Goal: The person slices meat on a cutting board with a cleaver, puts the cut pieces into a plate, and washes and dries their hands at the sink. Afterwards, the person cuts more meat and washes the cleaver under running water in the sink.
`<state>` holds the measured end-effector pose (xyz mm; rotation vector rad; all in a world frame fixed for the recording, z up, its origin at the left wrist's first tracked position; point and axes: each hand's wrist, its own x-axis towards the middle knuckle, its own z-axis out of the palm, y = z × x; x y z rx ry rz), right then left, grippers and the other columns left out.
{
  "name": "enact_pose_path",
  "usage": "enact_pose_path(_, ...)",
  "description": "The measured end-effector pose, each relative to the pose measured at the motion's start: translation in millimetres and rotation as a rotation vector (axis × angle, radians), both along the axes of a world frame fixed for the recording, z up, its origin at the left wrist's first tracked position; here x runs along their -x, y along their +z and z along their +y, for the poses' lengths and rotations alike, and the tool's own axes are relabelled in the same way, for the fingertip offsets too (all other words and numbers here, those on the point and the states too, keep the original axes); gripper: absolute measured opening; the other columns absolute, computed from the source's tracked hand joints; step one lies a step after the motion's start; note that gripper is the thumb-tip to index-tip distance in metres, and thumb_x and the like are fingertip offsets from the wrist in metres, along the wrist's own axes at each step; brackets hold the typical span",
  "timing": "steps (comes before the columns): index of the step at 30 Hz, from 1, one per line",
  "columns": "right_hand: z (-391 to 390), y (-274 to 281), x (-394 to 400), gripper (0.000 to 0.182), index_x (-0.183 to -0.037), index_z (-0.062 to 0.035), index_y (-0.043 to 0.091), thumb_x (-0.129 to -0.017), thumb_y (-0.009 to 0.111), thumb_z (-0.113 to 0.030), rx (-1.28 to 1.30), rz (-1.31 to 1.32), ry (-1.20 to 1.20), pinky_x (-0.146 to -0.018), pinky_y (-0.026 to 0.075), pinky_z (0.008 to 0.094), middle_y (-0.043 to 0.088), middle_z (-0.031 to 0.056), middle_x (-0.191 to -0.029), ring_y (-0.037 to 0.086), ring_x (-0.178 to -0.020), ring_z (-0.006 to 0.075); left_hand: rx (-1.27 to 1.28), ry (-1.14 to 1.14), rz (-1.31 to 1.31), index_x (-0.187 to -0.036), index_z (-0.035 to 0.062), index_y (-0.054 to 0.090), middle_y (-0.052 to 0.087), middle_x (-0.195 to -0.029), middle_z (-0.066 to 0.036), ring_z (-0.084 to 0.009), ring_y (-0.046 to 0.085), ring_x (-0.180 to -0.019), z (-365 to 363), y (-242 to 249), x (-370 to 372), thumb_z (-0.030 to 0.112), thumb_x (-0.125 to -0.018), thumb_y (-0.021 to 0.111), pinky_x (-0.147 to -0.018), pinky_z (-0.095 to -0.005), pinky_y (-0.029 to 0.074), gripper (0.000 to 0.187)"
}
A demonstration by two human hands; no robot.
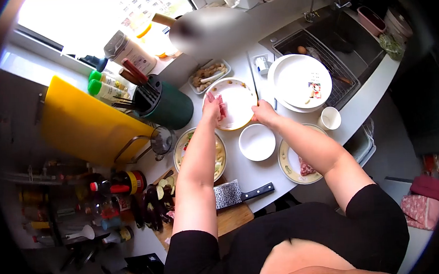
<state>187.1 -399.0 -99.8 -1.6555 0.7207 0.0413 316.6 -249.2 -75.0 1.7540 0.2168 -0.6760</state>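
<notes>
One bare left hand (210, 109) grips pink raw meat slices (222, 108) over the left side of a round white plate with a patterned rim (239, 102), whose right edge the bare right hand (265, 111) pinches, near a small round white bowl (257, 142).

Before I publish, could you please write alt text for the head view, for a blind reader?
A person's left hand is at pink meat on a patterned plate, the right hand by its rim, above a kitchen counter. Lower in view are a white bowl and a cleaver, its blade over a wooden board.
</notes>
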Motion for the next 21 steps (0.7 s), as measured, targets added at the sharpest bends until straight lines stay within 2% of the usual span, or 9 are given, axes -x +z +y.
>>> enact_pose_path(2, -2, 4, 4, 0.026, -0.091, 0.0086, 0.058, -0.080, 0.049, -0.013, -0.108, 0.036, 0.002, -0.059, 0.050, 0.0338, 0.063, 0.0151, -0.068, 0.063, -0.059, 0.0208, -0.033, -0.029, -0.086, -0.123, 0.0130, 0.045, 0.061, -0.092, -0.009, -0.0204, 0.063, -0.065, -10, 4, 0, 0.016, -0.088, 0.049, -0.043, -0.0321, 0.049, 0.035)
enact_pose_path(4, -1, 20, 14, 0.024, -0.101, 0.0072, 0.051, -0.085, 0.049, -0.011, -0.196, -0.014, 0.020, -0.055, 0.048, 0.0271, 0.060, 0.0102, -0.072, 0.056, -0.056, 0.0138, -0.377, -0.071, -0.195, -0.116, 0.0081, 0.051, 0.060, -0.102, -0.016, -0.0247, 0.066, -0.070, -19, 22, 9, 0.015, -0.088, 0.051, -0.045, -0.0345, 0.051, 0.029)
enact_pose_path(5, -2, 25, 18, 0.027, -0.106, 0.0070, 0.049, -0.085, 0.050, -0.011, -0.218, 0.001, 0.045, -0.058, 0.049, 0.0270, 0.061, 0.0103, -0.075, 0.057, -0.060, 0.0139, -0.446, -0.151, -0.252, -0.113, 0.0081, 0.055, 0.056, -0.112, -0.021, -0.0285, 0.065, -0.081, -20, 25, 12, 0.019, -0.089, 0.051, -0.055, -0.0362, 0.055, 0.027)
enact_pose_path(6, -3, 24, 20, 0.027, -0.106, 0.0070, 0.049, -0.085, 0.050, -0.011, -0.219, 0.003, 0.046, -0.058, 0.049, 0.0270, 0.061, 0.0103, -0.075, 0.057, -0.060, 0.0139, -0.447, -0.151, -0.250, -0.113, 0.0081, 0.055, 0.056, -0.112, -0.021, -0.0285, 0.065, -0.081, -20, 25, 11, 0.019, -0.089, 0.051, -0.055, -0.0362, 0.055, 0.027)
enact_pose_path(9, -9, 18, 26, 0.031, -0.106, 0.0038, 0.052, -0.081, 0.052, -0.014, -0.071, 0.011, 0.075, -0.067, 0.051, 0.0330, 0.064, 0.0151, -0.084, 0.063, -0.071, 0.0205, -0.812, -0.446, -0.545, -0.120, 0.0091, 0.053, 0.054, -0.119, -0.018, -0.0311, 0.057, -0.103, -20, 27, 9, 0.028, -0.088, 0.054, -0.077, -0.0353, 0.055, 0.037)
enact_pose_path(11, -16, 3, 23, 0.035, -0.108, 0.0021, 0.054, -0.080, 0.053, -0.020, 0.190, -0.059, 0.139, -0.078, 0.049, 0.0366, 0.065, 0.0182, -0.093, 0.063, -0.084, 0.0291, -0.749, -0.429, -0.491, -0.123, 0.0104, 0.052, 0.054, -0.120, -0.017, -0.0312, 0.058, -0.102, -21, 48, 13, 0.029, -0.088, 0.055, -0.076, -0.0369, 0.054, 0.039)
enact_pose_path(14, -17, 44, 32, 0.039, -0.109, 0.0017, 0.055, -0.079, 0.053, -0.024, 0.285, -0.012, 0.199, -0.086, 0.046, 0.0386, 0.063, 0.0210, -0.099, 0.061, -0.094, 0.0342, -0.712, -0.480, -0.386, -0.127, 0.0129, 0.050, 0.060, -0.113, -0.016, -0.0266, 0.062, -0.095, -15, 73, 11, 0.033, -0.088, 0.055, -0.072, -0.0383, 0.051, 0.044)
enact_pose_path(16, -14, 59, 36, 0.038, -0.109, 0.0020, 0.055, -0.080, 0.052, -0.022, 0.363, -0.019, 0.223, -0.084, 0.047, 0.0391, 0.063, 0.0214, -0.098, 0.061, -0.093, 0.0333, -0.737, -0.541, -0.461, -0.123, 0.0113, 0.053, 0.062, -0.108, -0.016, -0.0282, 0.063, -0.093, -8, 98, 17, 0.032, -0.086, 0.057, -0.075, -0.0377, 0.050, 0.042)
enact_pose_path(21, -4, 64, 29, 0.031, -0.105, 0.0019, 0.056, -0.082, 0.051, -0.019, 0.497, -0.350, 0.199, -0.080, 0.047, 0.0395, 0.063, 0.0199, -0.095, 0.061, -0.089, 0.0325, -0.539, -0.432, -0.703, -0.117, 0.0048, 0.056, 0.063, -0.105, -0.015, -0.0258, 0.061, -0.096, 27, 83, 12, 0.018, -0.082, 0.057, -0.084, -0.0326, 0.046, 0.037)
